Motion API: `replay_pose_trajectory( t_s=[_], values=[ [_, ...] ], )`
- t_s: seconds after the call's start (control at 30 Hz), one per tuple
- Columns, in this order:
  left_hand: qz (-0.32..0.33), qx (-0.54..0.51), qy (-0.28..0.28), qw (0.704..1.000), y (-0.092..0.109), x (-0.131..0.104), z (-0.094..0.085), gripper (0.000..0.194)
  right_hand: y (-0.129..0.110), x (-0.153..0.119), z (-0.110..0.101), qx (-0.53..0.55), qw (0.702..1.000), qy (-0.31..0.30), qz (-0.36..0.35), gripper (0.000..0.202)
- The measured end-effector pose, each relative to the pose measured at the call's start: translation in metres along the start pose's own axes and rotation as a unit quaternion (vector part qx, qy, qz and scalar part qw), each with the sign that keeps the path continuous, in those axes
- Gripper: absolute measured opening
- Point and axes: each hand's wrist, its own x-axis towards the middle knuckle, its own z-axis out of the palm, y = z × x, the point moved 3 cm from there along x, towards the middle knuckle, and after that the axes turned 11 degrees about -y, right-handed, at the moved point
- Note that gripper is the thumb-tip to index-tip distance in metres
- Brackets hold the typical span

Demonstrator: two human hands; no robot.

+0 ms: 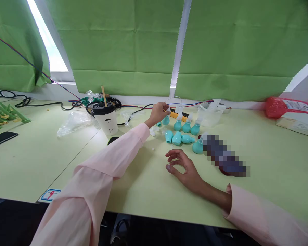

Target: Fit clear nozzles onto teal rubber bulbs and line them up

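Note:
Several teal bulbs stand or lie on the table. My left hand [159,113] reaches to the back, its fingers closed on the whitish top of a teal bulb [166,120]. To its right, a row of teal bulbs with clear tops [186,126] stands upright. More teal bulbs [177,138] lie in front of that row, and another teal bulb [197,147] is at their right. Nearer to me, my right hand [182,167] hovers over or rests on the table, fingers curved and apart, holding nothing.
A lidded cup with a straw [106,121] and a plastic bag [75,123] are at the left, a phone [2,138] further left. Behind the bulbs stands a clear container [209,116]. A pixelated object [224,157] lies right; a red package [287,107] is far right.

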Motion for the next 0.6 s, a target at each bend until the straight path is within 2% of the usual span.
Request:
replay_pose_trajectory(
  t_s=[0.1,0.23,0.47,0.6],
  values=[
    [-0.013,0.027,-0.02,0.999,-0.01,0.003,0.01,0.02,0.0,0.001,0.0,-0.009,1.0,-0.005,-0.006,0.026],
    [-0.032,0.07,-0.04,0.996,-0.016,0.002,0.013,0.026,0.001,0.001,0.001,-0.016,1.0,-0.01,-0.002,0.026],
    [-0.033,0.171,-0.07,0.982,-0.012,-0.014,0.0,0.031,0.0,0.001,0.001,-0.023,1.0,-0.017,-0.003,0.027],
    [-0.029,0.238,-0.127,0.962,-0.018,-0.028,-0.008,0.023,0.0,0.001,0.001,-0.034,0.999,-0.015,-0.005,0.026]
  ],
)
